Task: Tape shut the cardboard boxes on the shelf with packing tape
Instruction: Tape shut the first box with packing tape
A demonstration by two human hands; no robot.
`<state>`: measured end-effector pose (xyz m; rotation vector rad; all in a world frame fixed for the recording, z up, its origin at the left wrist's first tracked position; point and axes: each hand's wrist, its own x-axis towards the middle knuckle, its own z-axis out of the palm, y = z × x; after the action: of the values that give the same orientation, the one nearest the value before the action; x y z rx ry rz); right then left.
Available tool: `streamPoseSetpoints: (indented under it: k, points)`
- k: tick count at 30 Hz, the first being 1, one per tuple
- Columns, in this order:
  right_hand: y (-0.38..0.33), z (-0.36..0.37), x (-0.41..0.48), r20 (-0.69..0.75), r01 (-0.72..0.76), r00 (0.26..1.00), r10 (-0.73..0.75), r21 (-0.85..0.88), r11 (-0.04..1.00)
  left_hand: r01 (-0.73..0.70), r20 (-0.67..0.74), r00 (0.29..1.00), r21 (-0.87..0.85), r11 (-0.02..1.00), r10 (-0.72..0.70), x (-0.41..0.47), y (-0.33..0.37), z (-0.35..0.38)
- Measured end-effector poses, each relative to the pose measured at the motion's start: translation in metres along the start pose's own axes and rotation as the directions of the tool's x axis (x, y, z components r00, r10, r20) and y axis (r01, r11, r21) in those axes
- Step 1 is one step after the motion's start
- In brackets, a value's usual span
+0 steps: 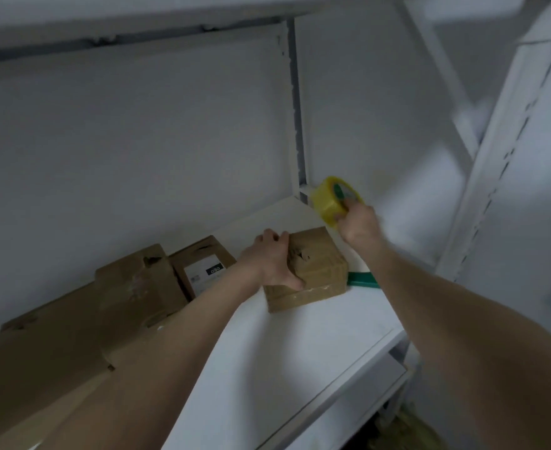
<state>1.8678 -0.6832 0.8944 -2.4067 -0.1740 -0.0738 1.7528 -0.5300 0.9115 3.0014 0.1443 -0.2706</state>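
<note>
Brown cardboard made up the small box (313,264) that sat just right of the frame's centre on the white shelf (300,339), its top creased and glossy with tape. The left hand (272,263) gripped this box from its left side, fingers curled over the far top edge and thumb pressed against the near face. The right hand (358,224), slightly blurred, was raised above and to the right of the box, fingers closed round a yellow roll of packing tape (327,203). A pale strip of tape (348,254) seemed to run from the roll down to the box's right side, though the blur made that hard to confirm. A green object (363,282) lay on the shelf touching the box's right lower edge. In the lower left of the frame several larger cardboard boxes (131,293) were crowded together, one labelled box (202,266) bearing a white sticker, near the left wrist.
</note>
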Motion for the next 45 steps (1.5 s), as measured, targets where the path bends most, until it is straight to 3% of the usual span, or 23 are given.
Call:
streamPoseSetpoints:
  k: [3,9,15,17,21,25,27,30,34,38,41,45]
  points:
    - [0.0,-0.02,0.001,-0.057,-0.039,0.997,0.043,0.062,0.997,0.074,-0.107,0.992,0.005,0.997,-0.073,0.016,-0.002,-0.01]
    - [0.016,-0.017,-0.021,-0.02,-0.033,0.999,0.034,0.066,0.997,0.187,-0.206,0.959,-0.047,0.981,-0.193,0.043,-0.007,0.006]
    - [0.026,-0.011,-0.042,0.004,-0.055,0.999,0.054,0.058,0.997,0.144,-0.085,0.985,-0.049,0.988,-0.148,0.049,-0.007,0.037]
    - [0.026,-0.013,-0.048,-0.002,-0.043,0.999,0.043,0.05,0.998,0.081,-0.209,0.973,-0.094,0.992,-0.099,0.043,-0.002,0.032]
    - [0.02,-0.021,-0.063,-0.025,0.006,1.0,-0.006,0.006,1.0,-0.2,-0.437,0.899,-0.444,0.873,-0.016,0.024,0.024,0.009]
    - [0.009,-0.031,-0.081,-0.01,0.085,0.996,-0.086,-0.055,0.995,-0.293,-0.456,0.889,-0.513,0.807,0.033,0.007,0.048,-0.001]
    - [0.006,-0.035,-0.09,0.015,0.127,0.992,-0.126,-0.042,0.991,-0.3,-0.476,0.879,-0.574,0.762,-0.012,-0.003,0.051,-0.001]
    - [0.005,-0.037,-0.1,0.051,0.168,0.984,-0.169,0.031,0.985,-0.267,-0.491,0.858,-0.674,0.689,-0.149,-0.018,0.049,0.003]
    - [-0.001,-0.032,-0.112,0.117,0.159,0.976,-0.185,0.197,0.967,-0.173,-0.481,0.844,-0.663,0.728,-0.238,-0.029,0.043,0.009]
    - [-0.005,-0.032,-0.116,0.394,-0.045,0.909,-0.133,0.412,0.91,-0.077,-0.459,0.83,-0.658,0.749,-0.318,-0.04,0.033,0.013]
    - [-0.006,-0.031,-0.119,0.514,-0.122,0.852,-0.104,0.388,0.913,0.003,-0.436,0.809,-0.667,0.745,-0.394,-0.049,0.021,0.021]
    - [-0.008,-0.022,-0.119,0.467,0.026,0.862,-0.197,0.346,0.938,0.02,-0.358,0.811,-0.773,0.634,-0.462,-0.056,0.004,0.031]
